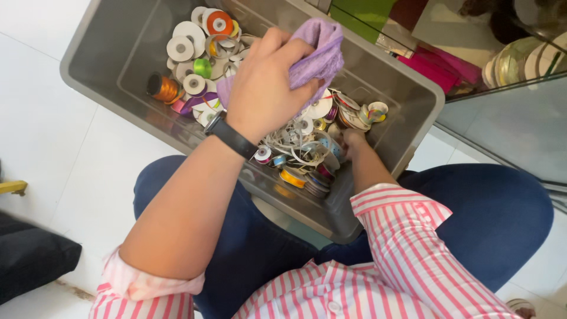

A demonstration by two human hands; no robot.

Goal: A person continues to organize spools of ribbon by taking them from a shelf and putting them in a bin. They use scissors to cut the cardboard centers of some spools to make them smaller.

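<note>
white floor tiles [41, 118] surround a grey plastic bin [407, 88] of ribbon spools [195, 56], still a jumble, nothing taken out. left hand [266, 88] clenches a lilac cloth [322, 50], bunched past its fingertips above the spools. right hand [353, 142] digs among tangled ribbon; its grip cannot be made out.

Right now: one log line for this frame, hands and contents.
left hand: grips purple cloth | right hand: down among ribbon spools | grey bin: on white floor

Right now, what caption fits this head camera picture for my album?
Left hand holds purple cloth over a grey bin of ribbon spools; right hand digs in.
</note>
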